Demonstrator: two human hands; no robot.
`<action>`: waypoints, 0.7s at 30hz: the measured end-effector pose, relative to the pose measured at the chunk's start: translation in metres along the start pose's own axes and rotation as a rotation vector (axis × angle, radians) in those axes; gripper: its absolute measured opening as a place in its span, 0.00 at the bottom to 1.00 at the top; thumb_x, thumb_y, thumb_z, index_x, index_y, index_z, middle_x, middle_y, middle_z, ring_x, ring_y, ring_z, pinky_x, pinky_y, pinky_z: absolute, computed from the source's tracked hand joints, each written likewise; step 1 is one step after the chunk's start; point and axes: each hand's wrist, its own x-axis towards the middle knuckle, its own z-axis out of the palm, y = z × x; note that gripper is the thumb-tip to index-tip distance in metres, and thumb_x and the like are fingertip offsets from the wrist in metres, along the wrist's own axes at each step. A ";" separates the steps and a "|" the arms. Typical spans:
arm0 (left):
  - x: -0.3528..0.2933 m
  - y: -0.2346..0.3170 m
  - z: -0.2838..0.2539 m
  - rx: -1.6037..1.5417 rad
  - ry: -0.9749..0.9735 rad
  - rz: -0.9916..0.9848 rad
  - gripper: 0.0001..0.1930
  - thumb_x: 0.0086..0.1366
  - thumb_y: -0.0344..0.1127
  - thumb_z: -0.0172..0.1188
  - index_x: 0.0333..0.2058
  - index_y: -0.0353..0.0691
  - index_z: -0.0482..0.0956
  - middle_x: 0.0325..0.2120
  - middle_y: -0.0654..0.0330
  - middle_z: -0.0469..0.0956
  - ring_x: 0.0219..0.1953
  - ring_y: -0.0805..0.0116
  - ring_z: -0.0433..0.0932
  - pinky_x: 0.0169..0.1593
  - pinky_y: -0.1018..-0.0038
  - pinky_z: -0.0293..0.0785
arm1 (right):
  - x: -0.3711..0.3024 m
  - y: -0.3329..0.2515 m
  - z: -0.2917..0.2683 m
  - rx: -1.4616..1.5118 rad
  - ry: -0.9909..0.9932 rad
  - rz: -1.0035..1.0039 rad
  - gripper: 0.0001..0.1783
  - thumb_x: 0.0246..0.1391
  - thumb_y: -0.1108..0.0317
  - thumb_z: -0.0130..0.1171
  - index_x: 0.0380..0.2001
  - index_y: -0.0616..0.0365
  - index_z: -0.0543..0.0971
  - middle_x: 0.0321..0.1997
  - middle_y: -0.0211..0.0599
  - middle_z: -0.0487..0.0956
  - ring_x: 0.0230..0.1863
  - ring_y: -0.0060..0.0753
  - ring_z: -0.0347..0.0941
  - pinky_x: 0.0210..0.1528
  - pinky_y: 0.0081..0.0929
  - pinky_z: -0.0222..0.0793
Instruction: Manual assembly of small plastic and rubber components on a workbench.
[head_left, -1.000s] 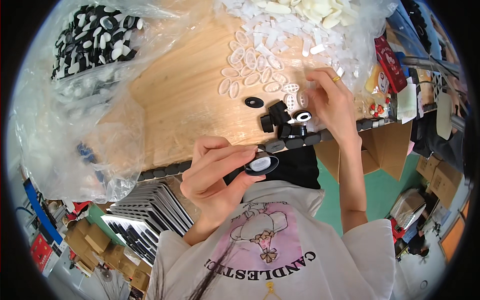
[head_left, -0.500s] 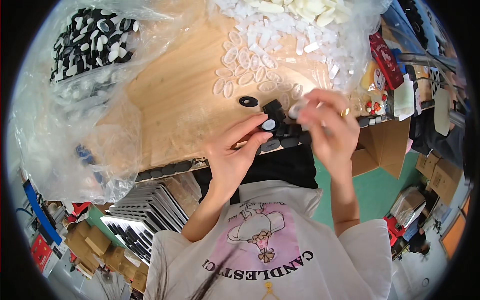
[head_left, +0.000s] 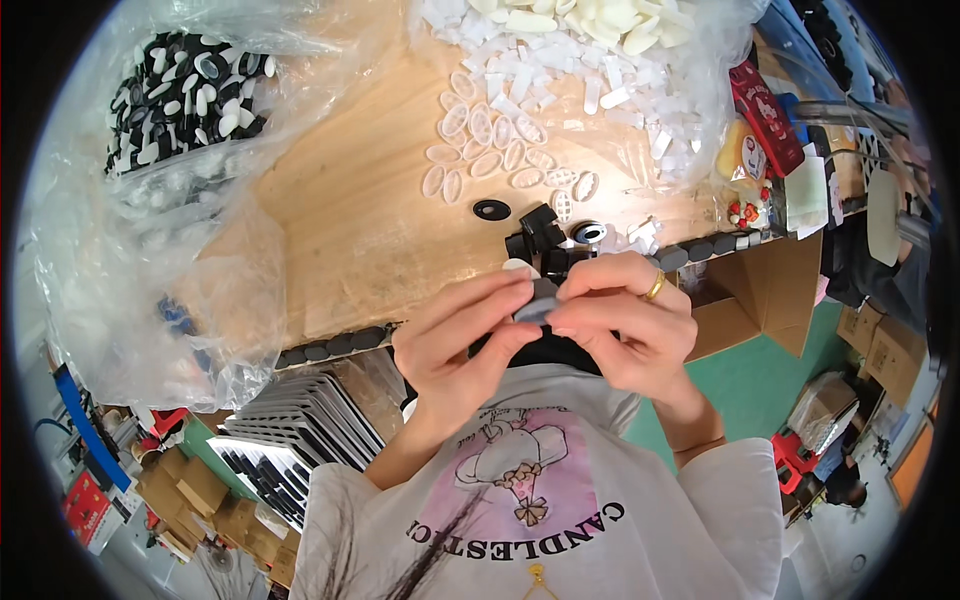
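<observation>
Your left hand (head_left: 450, 340) and right hand (head_left: 635, 325) both pinch a dark oval part (head_left: 538, 307) in closed fingertips, by the table's (head_left: 350, 230) near edge. Press evenly from both sides so it doesn't tilt.

White short-sleeved T-shirt (head_left: 680, 510), pink print (head_left: 522, 460); gold ring (head_left: 656, 286), right hand (head_left: 637, 325).

Both hands (head_left: 450, 338) (head_left: 638, 325) on a grey oval piece (head_left: 538, 308), clear ovals (head_left: 486, 164) beyond.
</observation>
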 end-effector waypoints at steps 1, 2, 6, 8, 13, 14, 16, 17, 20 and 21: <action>-0.001 0.002 -0.001 0.121 0.012 0.112 0.16 0.50 0.19 0.70 0.41 0.32 0.85 0.42 0.50 0.82 0.38 0.67 0.83 0.38 0.78 0.81 | -0.003 0.002 0.000 0.095 0.040 0.080 0.16 0.39 0.81 0.73 0.35 0.66 0.81 0.36 0.41 0.79 0.31 0.32 0.77 0.30 0.24 0.71; -0.003 0.005 -0.002 0.241 0.023 0.225 0.16 0.50 0.18 0.70 0.40 0.33 0.86 0.42 0.51 0.82 0.37 0.67 0.83 0.38 0.78 0.81 | -0.003 -0.002 0.002 0.094 0.045 0.077 0.16 0.39 0.81 0.73 0.35 0.66 0.81 0.36 0.41 0.79 0.31 0.32 0.77 0.30 0.24 0.71; -0.012 0.004 -0.003 0.152 0.090 0.277 0.17 0.47 0.16 0.70 0.39 0.36 0.87 0.43 0.52 0.76 0.35 0.63 0.82 0.35 0.78 0.81 | 0.007 -0.016 0.000 0.101 -0.132 0.303 0.21 0.37 0.70 0.78 0.36 0.65 0.81 0.32 0.41 0.79 0.27 0.27 0.75 0.29 0.20 0.71; -0.014 0.009 -0.008 0.205 0.047 0.305 0.17 0.47 0.15 0.70 0.38 0.35 0.87 0.42 0.53 0.74 0.35 0.63 0.82 0.34 0.78 0.80 | 0.007 -0.015 0.000 -0.066 -0.107 0.041 0.20 0.41 0.67 0.76 0.35 0.67 0.81 0.31 0.43 0.79 0.25 0.31 0.75 0.25 0.24 0.73; -0.023 0.008 -0.010 0.245 0.075 0.400 0.17 0.45 0.12 0.69 0.36 0.33 0.87 0.37 0.54 0.73 0.31 0.64 0.81 0.32 0.76 0.83 | 0.004 -0.010 0.002 -0.263 -0.109 -0.284 0.17 0.46 0.65 0.72 0.31 0.69 0.81 0.29 0.43 0.79 0.23 0.35 0.76 0.20 0.26 0.71; -0.024 0.007 -0.010 0.247 0.098 0.451 0.17 0.45 0.11 0.69 0.36 0.33 0.87 0.35 0.55 0.73 0.30 0.64 0.81 0.32 0.75 0.84 | 0.005 -0.011 0.003 -0.313 -0.102 -0.326 0.16 0.47 0.65 0.72 0.29 0.70 0.81 0.28 0.42 0.78 0.23 0.35 0.77 0.19 0.26 0.71; -0.018 0.010 -0.006 0.241 0.139 0.487 0.15 0.45 0.10 0.68 0.33 0.31 0.86 0.34 0.54 0.76 0.29 0.66 0.80 0.34 0.72 0.88 | 0.005 -0.012 0.003 -0.337 -0.095 -0.354 0.16 0.46 0.64 0.72 0.28 0.69 0.81 0.28 0.42 0.78 0.23 0.34 0.77 0.19 0.24 0.71; -0.015 0.011 -0.006 0.279 0.146 0.551 0.14 0.45 0.10 0.67 0.32 0.30 0.85 0.33 0.54 0.78 0.29 0.67 0.79 0.35 0.72 0.88 | 0.002 -0.011 0.005 -0.350 -0.070 -0.360 0.17 0.46 0.63 0.72 0.30 0.68 0.81 0.29 0.42 0.79 0.23 0.34 0.77 0.19 0.23 0.72; -0.011 0.009 -0.004 0.277 0.168 0.641 0.13 0.45 0.08 0.66 0.31 0.28 0.84 0.33 0.54 0.80 0.28 0.68 0.78 0.35 0.71 0.89 | -0.003 -0.010 0.007 -0.337 -0.037 -0.350 0.19 0.46 0.62 0.74 0.33 0.68 0.81 0.32 0.41 0.79 0.24 0.32 0.77 0.21 0.23 0.72; -0.012 0.008 -0.004 0.237 0.184 0.661 0.13 0.45 0.08 0.65 0.30 0.27 0.84 0.33 0.54 0.81 0.27 0.68 0.78 0.35 0.71 0.89 | -0.004 -0.010 0.007 -0.308 -0.033 -0.331 0.21 0.45 0.62 0.75 0.36 0.67 0.80 0.34 0.41 0.80 0.26 0.29 0.77 0.22 0.23 0.72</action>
